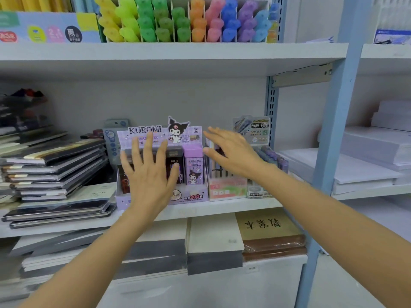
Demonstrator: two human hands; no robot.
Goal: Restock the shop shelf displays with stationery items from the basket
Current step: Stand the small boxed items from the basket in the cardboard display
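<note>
White shelf boards (169, 54) meet a pale blue upright (333, 121) before a plain grey back panel (155, 98).

"KUROMI" stood on the header of the purple display box (144, 130), whose front read "200"; the lilac pack (195, 165) inside also read "KUROMI". The pink box (226, 190) beside it showed "HB", and the blue carton (44, 27) above bore "黑"

We have one wide-angle view, worn on the head, and it faces the shelf unit (333, 130) nearly square on, looking forward and down at the middle shelf (222, 207). We stand close: the arms run up from the bottom edge, the left hand (151, 172) in front of the display box (193, 196) and the right hand (233, 150) just beside it, while the top edge cuts the highlighter rack (184, 21).
</note>
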